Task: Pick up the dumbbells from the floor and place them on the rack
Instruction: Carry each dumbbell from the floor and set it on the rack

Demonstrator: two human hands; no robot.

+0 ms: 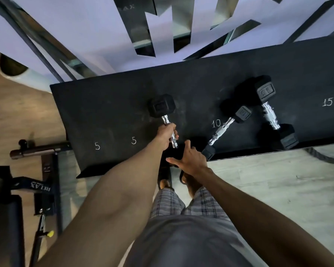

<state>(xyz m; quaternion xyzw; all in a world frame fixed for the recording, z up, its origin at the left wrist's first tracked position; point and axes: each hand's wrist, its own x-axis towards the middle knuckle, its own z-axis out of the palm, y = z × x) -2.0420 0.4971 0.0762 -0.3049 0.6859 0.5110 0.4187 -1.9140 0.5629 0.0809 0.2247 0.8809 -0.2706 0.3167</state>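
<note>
Right of the chalked 5 (133, 140) on the flat black rack (108, 105), left hand (167, 132) grips a black hex-headed, chrome-handled dumbbell (161, 106); right hand (190, 160) splayed, empty. Placing looks underway; lowering it flat probably comes next.

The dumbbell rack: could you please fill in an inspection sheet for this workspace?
Surface: black rack shelf, chalked 5, 5, 10, 15.
Job's things: held dumbbell over the shelf; middle dumbbell by the 10 and right dumbbell lie on it.
Clutter: nothing seen.
Grippers: left hand grips the held dumbbell's handle; right hand open, fingers spread, at the shelf's front edge.
Cables: thick rope on the floor, right.
Surroundings: padded bench left; wall with mirror strips behind.
</note>
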